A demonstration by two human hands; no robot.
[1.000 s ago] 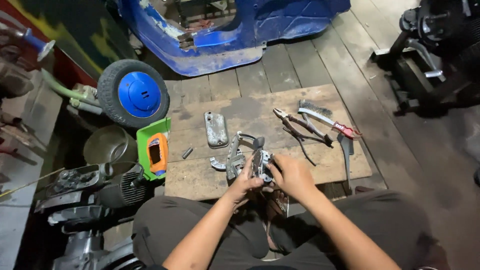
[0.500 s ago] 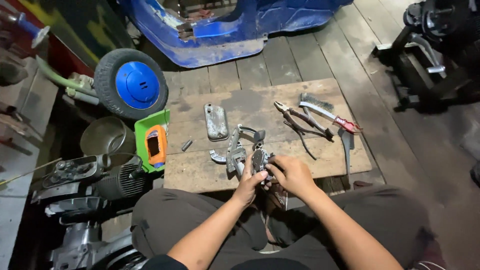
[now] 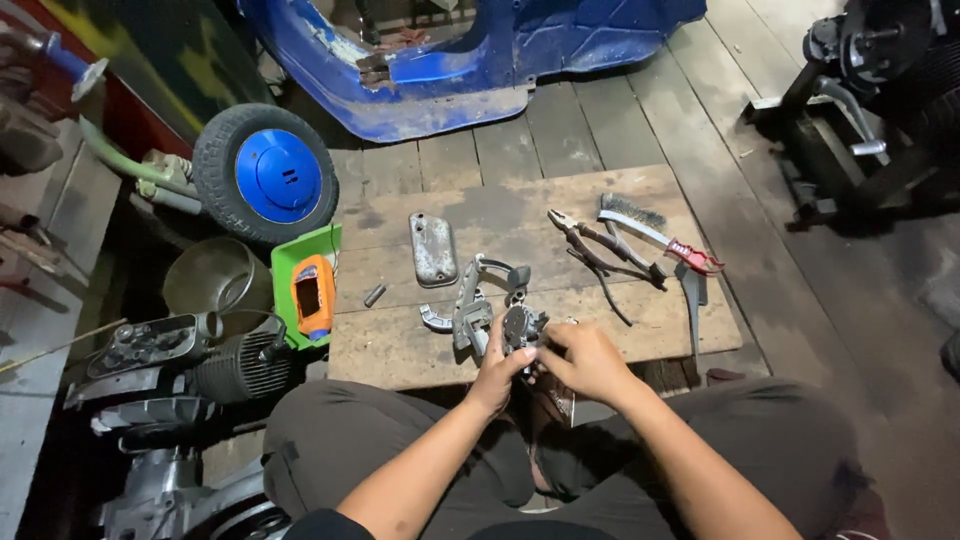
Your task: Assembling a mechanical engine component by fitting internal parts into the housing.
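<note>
My left hand (image 3: 498,372) and my right hand (image 3: 583,360) meet at the near edge of a wooden board (image 3: 520,215), both gripping a small grey metal engine part (image 3: 521,326). My left hand holds it from the left side, and my right hand's fingers press on it from the right. Just left of it lie more grey metal pieces (image 3: 466,318) and a curved bracket (image 3: 437,320). A flat metal cover plate (image 3: 432,248) rests further up the board.
Pliers (image 3: 592,243), a wire brush with a red handle (image 3: 650,228) and a small bolt (image 3: 374,295) lie on the board. A green tray with an orange tool (image 3: 312,293), a metal bowl (image 3: 208,275), a blue-hubbed wheel (image 3: 268,180), an engine (image 3: 215,365) and a blue body shell (image 3: 470,60) surround it.
The view has shifted slightly. Both hands stay on the metal part at the board's near edge, with only small finger movements.
</note>
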